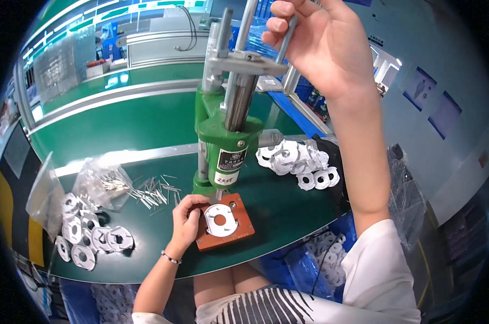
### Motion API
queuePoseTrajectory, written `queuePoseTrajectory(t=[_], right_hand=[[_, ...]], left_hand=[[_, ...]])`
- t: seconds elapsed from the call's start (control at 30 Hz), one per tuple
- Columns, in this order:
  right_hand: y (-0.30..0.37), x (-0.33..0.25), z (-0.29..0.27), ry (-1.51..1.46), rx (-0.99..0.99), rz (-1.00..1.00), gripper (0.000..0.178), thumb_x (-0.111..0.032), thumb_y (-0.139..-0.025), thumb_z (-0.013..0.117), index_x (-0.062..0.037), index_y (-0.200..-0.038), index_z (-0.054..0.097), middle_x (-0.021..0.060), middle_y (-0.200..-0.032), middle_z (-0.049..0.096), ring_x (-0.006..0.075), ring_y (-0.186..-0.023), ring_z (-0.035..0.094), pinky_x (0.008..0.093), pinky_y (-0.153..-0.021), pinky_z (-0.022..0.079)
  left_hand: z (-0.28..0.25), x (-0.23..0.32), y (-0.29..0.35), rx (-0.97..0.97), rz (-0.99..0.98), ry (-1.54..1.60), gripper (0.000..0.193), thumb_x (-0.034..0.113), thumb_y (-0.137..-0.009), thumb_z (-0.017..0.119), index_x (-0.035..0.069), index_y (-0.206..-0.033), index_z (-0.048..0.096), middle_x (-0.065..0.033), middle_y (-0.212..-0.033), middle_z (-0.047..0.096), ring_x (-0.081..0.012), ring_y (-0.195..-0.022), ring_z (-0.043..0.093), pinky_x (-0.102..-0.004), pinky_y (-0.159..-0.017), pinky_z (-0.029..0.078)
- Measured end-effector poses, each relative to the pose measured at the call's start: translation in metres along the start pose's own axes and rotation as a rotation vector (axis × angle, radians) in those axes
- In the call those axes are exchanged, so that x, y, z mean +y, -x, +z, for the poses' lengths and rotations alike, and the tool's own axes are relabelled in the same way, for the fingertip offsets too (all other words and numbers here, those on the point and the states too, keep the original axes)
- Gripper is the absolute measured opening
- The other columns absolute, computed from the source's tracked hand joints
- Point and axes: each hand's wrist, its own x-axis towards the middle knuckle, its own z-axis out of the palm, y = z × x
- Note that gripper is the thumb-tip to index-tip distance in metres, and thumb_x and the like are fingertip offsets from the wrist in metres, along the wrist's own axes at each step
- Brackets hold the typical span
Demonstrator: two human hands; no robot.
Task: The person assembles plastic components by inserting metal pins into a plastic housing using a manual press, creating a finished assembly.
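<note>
A green hand-operated press [229, 137] stands in front of me, its steel ram pointing down at an orange fixture block [244, 229]. On the block lies a white round plastic part [231, 220] with a central hole and two flattened sides. My left hand [186, 218] is closed on the block's left edge, fingers curled at its far corner, close to the ram's tip. Raised high at the upper right, my right hand [323, 46] has its fingers wrapped round the press's metal lever [286, 40]. The ram's tip appears to be above the white part's far edge.
Left on the green table [158, 237] lie white plastic parts [83, 256], loose metal pins [150, 195] and a clear bag [96, 181] holding more pins. More white parts [290, 156] are piled right of the press. Blue bins [296, 270] with similar parts sit below the table edge.
</note>
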Motion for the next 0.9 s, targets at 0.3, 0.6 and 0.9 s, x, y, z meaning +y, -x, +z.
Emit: queuePoseTrajectory(t=[0.3,0.6,0.9], right_hand=[[-0.017,-0.002,-0.004,0.059,-0.276,0.076,0.046,-0.022,-0.088,0.053,-0.0184,-0.046,0.033,-0.0042,-0.043,0.032,0.0076,-0.039,0.031,0.0239,-0.039,0.027],[-0.037,0.008,-0.024,-0.017,-0.458,0.155,0.054,-0.039,-0.091,0.043,-0.0181,-0.053,0.012,-0.0072,-0.048,0.008,0.0073,-0.042,0.008,0.0248,-0.040,0.007],[0.097,0.032,-0.026,-0.626,-0.244,-0.226,0.100,-0.073,-0.080,0.027,0.0070,-0.138,0.016,0.0228,-0.146,0.009,0.0356,-0.136,0.012,0.0442,-0.110,0.011]], left_hand=[[0.001,0.001,-0.001,-0.027,-0.044,0.047,0.027,-0.009,-0.071,0.038,-0.006,-0.089,0.058,-0.0104,-0.091,0.060,-0.0168,-0.086,0.059,-0.0267,-0.081,0.046],[-0.002,-0.006,-0.003,-0.039,-0.055,0.080,0.029,-0.010,-0.070,0.038,-0.006,-0.090,0.058,-0.0102,-0.094,0.059,-0.0167,-0.089,0.058,-0.0263,-0.082,0.045],[-0.014,-0.003,0.010,-0.017,-0.157,0.127,0.029,-0.010,-0.072,0.038,-0.005,-0.092,0.058,-0.0083,-0.094,0.059,-0.0150,-0.089,0.058,-0.0255,-0.082,0.044]])
